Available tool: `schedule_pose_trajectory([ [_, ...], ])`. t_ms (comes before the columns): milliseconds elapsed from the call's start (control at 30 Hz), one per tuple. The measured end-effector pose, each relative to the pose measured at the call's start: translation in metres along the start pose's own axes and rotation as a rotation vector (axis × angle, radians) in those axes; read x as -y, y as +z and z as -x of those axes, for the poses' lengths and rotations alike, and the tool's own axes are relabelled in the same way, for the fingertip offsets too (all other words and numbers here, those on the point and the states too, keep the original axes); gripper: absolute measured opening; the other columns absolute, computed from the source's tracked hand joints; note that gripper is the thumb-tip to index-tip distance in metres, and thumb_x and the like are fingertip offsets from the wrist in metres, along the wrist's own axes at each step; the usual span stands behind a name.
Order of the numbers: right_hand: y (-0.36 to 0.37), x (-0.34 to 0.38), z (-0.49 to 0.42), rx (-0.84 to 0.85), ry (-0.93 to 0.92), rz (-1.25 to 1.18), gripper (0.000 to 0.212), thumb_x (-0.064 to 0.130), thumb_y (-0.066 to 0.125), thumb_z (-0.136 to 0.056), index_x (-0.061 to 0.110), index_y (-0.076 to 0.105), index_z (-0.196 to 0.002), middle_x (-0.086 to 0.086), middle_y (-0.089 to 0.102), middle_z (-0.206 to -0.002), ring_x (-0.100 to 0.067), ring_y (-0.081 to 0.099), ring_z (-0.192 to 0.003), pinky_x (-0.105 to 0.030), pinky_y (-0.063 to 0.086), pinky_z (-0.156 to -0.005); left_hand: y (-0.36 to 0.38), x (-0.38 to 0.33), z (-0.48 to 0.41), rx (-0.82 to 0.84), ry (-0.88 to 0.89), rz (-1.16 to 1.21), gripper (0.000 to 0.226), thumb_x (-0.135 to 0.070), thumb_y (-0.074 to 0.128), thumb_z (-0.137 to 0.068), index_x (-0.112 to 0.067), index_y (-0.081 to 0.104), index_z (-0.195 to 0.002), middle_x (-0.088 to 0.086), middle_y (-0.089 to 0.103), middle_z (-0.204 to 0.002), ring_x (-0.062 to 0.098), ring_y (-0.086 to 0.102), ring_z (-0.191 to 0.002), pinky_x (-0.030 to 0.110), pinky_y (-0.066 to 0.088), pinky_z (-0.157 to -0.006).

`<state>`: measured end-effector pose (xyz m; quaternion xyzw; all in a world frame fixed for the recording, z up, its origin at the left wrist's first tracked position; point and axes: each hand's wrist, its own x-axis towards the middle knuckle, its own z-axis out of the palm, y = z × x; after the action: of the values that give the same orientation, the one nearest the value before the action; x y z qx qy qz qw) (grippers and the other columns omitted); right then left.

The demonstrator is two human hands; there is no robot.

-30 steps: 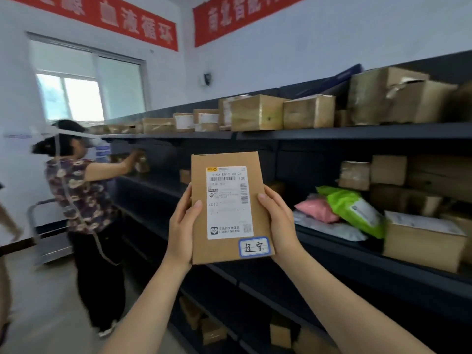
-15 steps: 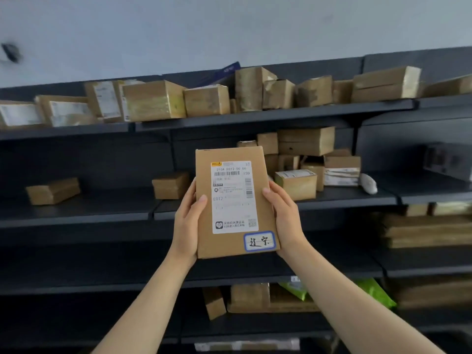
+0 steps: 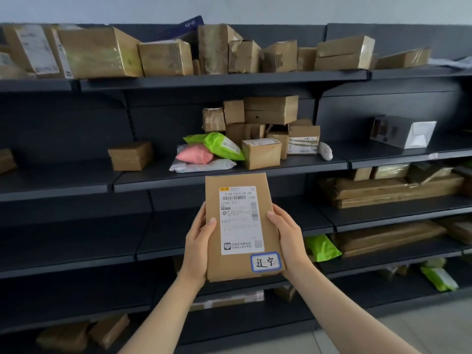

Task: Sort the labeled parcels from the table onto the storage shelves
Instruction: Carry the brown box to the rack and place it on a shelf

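Observation:
I hold a flat brown cardboard parcel (image 3: 240, 226) upright in front of me, facing the dark storage shelves (image 3: 229, 175). It carries a white shipping label and a small blue-bordered handwritten sticker at its lower right. My left hand (image 3: 198, 241) grips its left edge, thumb on the front. My right hand (image 3: 288, 236) grips its right edge. The parcel hangs in front of the third shelf level, apart from the shelves.
The top shelf (image 3: 224, 79) is crowded with brown boxes. The second shelf holds a box pile (image 3: 268, 123), green (image 3: 222, 146) and pink (image 3: 195, 154) bags and a lone box (image 3: 130, 155). Flat cartons (image 3: 390, 190) lie at right. A white box (image 3: 406, 131) sits far right.
My view has swung right from a person along the aisle to face the shelves, then tilted up and closer. The parcel sits lower in view. Both hands keep the same grip.

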<state>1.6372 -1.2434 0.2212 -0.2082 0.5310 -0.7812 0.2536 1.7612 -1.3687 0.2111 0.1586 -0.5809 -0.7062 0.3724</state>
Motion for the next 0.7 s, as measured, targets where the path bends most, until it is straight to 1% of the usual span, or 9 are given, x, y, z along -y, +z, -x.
schedule_pose_trajectory([
  [67, -0.012, -0.014, -0.002, -0.024, 0.039, 0.020, 0.026, 0.024, 0.058, -0.093, 0.024, 0.061, -0.119, -0.007, 0.073, -0.108, -0.027, 0.071, -0.095, -0.038, 0.059, -0.075, 0.003, 0.018, 0.002, -0.008, -0.043, -0.022, 0.047, -0.022, 0.049, -0.094, -0.025, 0.043, -0.140, 0.005, 0.066, -0.124, 0.027, 0.064, -0.111, 0.050, 0.051, -0.094],
  [167, -0.029, -0.032, -0.008, -0.054, 0.098, 0.045, 0.029, 0.025, 0.058, -0.094, 0.022, 0.057, -0.123, -0.007, 0.071, -0.110, -0.026, 0.070, -0.095, -0.032, 0.059, -0.069, 0.008, 0.043, 0.001, -0.030, -0.114, -0.043, 0.045, -0.023, 0.047, -0.095, -0.027, 0.044, -0.139, 0.003, 0.067, -0.121, 0.026, 0.066, -0.108, 0.047, 0.053, -0.090],
  [267, -0.043, -0.044, -0.016, -0.081, 0.149, 0.047, 0.028, 0.026, 0.059, -0.093, 0.022, 0.057, -0.121, -0.008, 0.071, -0.109, -0.027, 0.071, -0.095, -0.036, 0.059, -0.072, 0.015, 0.064, -0.004, -0.044, -0.174, -0.043, 0.045, -0.025, 0.048, -0.095, -0.029, 0.043, -0.139, 0.003, 0.067, -0.121, 0.026, 0.066, -0.107, 0.047, 0.053, -0.089],
  [367, -0.056, -0.051, -0.026, -0.087, 0.178, 0.051, 0.019, 0.026, 0.059, -0.093, 0.027, 0.061, -0.112, -0.006, 0.073, -0.106, -0.025, 0.072, -0.093, -0.035, 0.059, -0.071, 0.022, 0.078, -0.009, -0.061, -0.211, -0.046, 0.046, -0.025, 0.048, -0.095, -0.029, 0.042, -0.140, 0.003, 0.067, -0.121, 0.025, 0.066, -0.107, 0.045, 0.054, -0.088],
  [433, -0.063, -0.053, -0.034, -0.084, 0.194, 0.053, 0.013, 0.026, 0.059, -0.093, 0.032, 0.060, -0.104, -0.004, 0.073, -0.104, -0.023, 0.072, -0.091, -0.034, 0.059, -0.070, 0.026, 0.084, -0.014, -0.080, -0.217, -0.046, 0.045, -0.024, 0.049, -0.095, -0.028, 0.043, -0.140, 0.003, 0.067, -0.121, 0.025, 0.067, -0.106, 0.045, 0.054, -0.087],
  [467, -0.065, -0.052, -0.038, -0.082, 0.203, 0.057, 0.012, 0.026, 0.059, -0.093, 0.033, 0.060, -0.103, -0.004, 0.072, -0.105, -0.023, 0.071, -0.091, -0.035, 0.059, -0.071, 0.028, 0.086, -0.017, -0.087, -0.219, -0.047, 0.045, -0.025, 0.049, -0.095, -0.027, 0.043, -0.140, 0.004, 0.067, -0.121, 0.025, 0.067, -0.106, 0.045, 0.054, -0.087],
  [567, -0.073, -0.052, -0.052, -0.073, 0.229, 0.078, 0.016, 0.029, 0.059, -0.093, 0.031, 0.059, -0.109, -0.005, 0.071, -0.107, -0.025, 0.070, -0.095, -0.038, 0.059, -0.077, 0.035, 0.091, -0.026, -0.099, -0.231, -0.049, 0.043, -0.026, 0.049, -0.095, -0.029, 0.044, -0.138, 0.002, 0.069, -0.118, 0.024, 0.068, -0.104, 0.042, 0.055, -0.082],
  [633, -0.076, -0.052, -0.063, -0.075, 0.245, 0.095, 0.020, 0.030, 0.059, -0.093, 0.029, 0.058, -0.112, -0.005, 0.071, -0.109, -0.025, 0.070, -0.096, -0.037, 0.059, -0.076, 0.039, 0.093, -0.034, -0.116, -0.243, -0.038, 0.042, -0.026, 0.049, -0.095, -0.029, 0.046, -0.137, 0.002, 0.069, -0.117, 0.023, 0.068, -0.102, 0.039, 0.056, -0.080],
  [700, -0.077, -0.052, -0.076, -0.069, 0.264, 0.116, 0.026, 0.031, 0.059, -0.093, 0.025, 0.058, -0.118, -0.006, 0.070, -0.109, -0.025, 0.070, -0.096, -0.036, 0.058, -0.074, 0.041, 0.095, -0.043, -0.126, -0.258, -0.023, 0.041, -0.027, 0.049, -0.095, -0.029, 0.047, -0.136, 0.003, 0.068, -0.117, 0.025, 0.067, -0.104, 0.041, 0.055, -0.082],
])
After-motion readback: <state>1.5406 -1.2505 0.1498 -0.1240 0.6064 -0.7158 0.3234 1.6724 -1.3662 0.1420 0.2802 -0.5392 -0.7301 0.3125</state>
